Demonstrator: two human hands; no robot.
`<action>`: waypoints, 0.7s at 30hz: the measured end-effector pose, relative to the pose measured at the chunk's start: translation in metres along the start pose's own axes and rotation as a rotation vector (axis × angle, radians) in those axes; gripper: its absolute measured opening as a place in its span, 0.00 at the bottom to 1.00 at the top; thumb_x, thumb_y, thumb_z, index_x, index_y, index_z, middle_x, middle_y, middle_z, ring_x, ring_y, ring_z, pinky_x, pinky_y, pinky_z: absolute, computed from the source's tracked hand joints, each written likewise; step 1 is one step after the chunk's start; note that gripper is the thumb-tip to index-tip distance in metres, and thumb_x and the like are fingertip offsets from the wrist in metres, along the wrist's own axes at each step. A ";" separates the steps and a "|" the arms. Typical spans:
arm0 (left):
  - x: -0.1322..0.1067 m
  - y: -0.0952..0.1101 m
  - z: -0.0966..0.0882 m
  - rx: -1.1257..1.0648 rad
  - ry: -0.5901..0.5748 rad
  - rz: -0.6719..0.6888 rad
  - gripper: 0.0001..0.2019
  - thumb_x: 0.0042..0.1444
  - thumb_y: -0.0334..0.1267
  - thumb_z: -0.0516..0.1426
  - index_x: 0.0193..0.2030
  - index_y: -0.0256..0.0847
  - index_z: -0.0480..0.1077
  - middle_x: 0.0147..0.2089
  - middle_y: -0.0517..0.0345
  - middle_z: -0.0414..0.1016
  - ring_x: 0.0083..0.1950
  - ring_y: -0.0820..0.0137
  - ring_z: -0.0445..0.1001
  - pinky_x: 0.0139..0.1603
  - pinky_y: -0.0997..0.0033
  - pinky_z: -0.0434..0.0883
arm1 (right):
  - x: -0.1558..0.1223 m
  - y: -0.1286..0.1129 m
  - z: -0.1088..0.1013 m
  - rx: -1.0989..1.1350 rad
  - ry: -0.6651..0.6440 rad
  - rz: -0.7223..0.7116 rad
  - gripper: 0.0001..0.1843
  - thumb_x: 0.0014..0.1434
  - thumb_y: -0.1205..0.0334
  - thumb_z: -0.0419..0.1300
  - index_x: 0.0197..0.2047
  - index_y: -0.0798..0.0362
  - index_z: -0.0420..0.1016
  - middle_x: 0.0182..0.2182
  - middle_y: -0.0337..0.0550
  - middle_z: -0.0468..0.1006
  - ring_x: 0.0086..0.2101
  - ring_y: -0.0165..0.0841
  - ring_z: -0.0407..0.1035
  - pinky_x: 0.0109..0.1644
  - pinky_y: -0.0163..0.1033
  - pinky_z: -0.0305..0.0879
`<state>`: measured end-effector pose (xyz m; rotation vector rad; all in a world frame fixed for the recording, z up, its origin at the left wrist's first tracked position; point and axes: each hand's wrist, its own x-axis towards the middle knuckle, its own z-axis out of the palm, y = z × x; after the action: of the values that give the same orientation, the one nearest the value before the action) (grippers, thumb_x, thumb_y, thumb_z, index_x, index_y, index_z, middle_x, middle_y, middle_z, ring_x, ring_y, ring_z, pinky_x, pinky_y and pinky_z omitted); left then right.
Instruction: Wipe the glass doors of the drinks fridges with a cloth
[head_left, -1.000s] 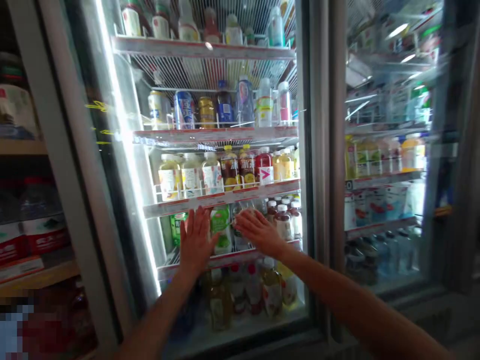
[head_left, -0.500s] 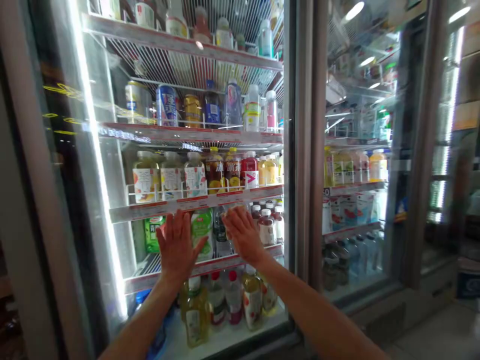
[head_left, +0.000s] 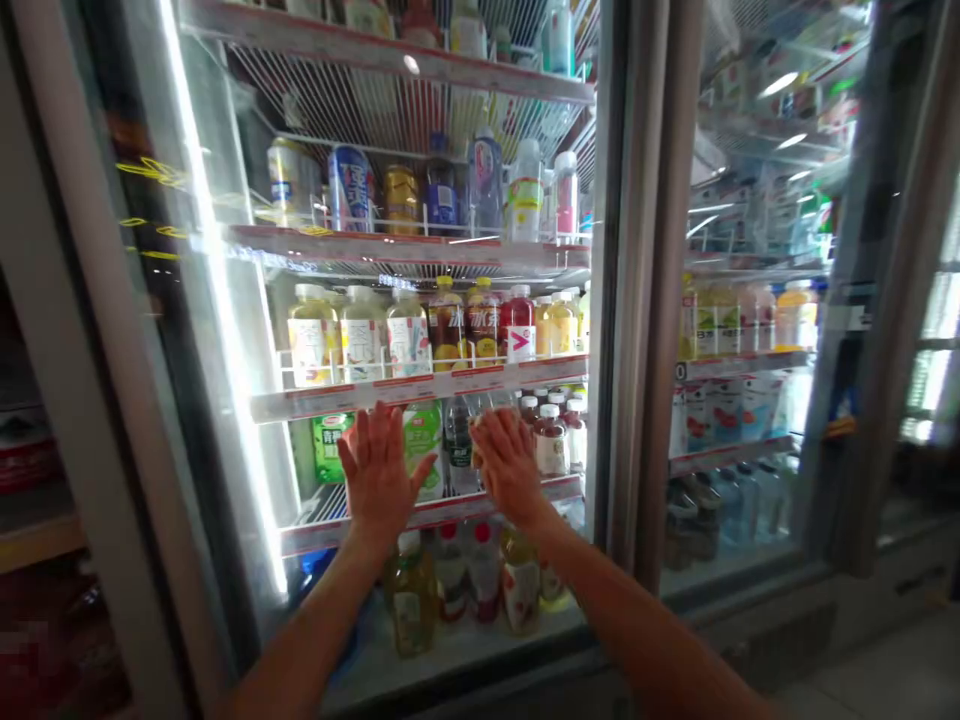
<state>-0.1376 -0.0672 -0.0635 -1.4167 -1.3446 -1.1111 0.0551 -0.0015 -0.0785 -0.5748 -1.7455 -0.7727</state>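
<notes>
So both hands are up in front of a lit drinks fridge (head_left: 636, 300), backs toward the camera. The left hand (head_left: 377, 487) has its grip wide open, fingers spread upward and thumb out to the side, nothing in it. The right hand (head_left: 514, 468) is flatter, fingers pretty straight and close together, tilted leftward; its grip looks open too, no item showing, though the palm is hidden. Can't tell if either one touches anything. Behind them is the lower wire shelf (head_left: 450, 509): a green pack (head_left: 328, 452) near its left end, a green-labelled bottle (head_left: 424, 437) between the hands, a clear bottle with a dark label (head_left: 459, 448) just left of the right hand, then white-capped brown bottles (head_left: 551, 446) toward the right end. Along the front edge of the shelf above (head_left: 420, 388) there's a row of pale drinks (head_left: 311, 342), two yellow-capped dark bottles (head_left: 448, 325) and a red bottle (head_left: 519, 325). Down at the bottom, a yellowish bottle (head_left: 412, 605) stands below the left hand.
</notes>
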 end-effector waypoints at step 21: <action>-0.031 0.017 0.003 -0.025 -0.105 0.072 0.38 0.56 0.47 0.55 0.68 0.46 0.39 0.68 0.48 0.47 0.70 0.56 0.37 0.66 0.43 0.36 | -0.043 0.055 -0.023 -0.179 0.210 0.329 0.31 0.62 0.69 0.45 0.67 0.50 0.44 0.66 0.51 0.44 0.65 0.44 0.37 0.61 0.62 0.52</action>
<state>-0.1211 -0.0723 -0.0943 -1.5481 -1.3456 -1.0220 0.1214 0.0177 -0.1037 -0.8464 -1.3537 -0.7302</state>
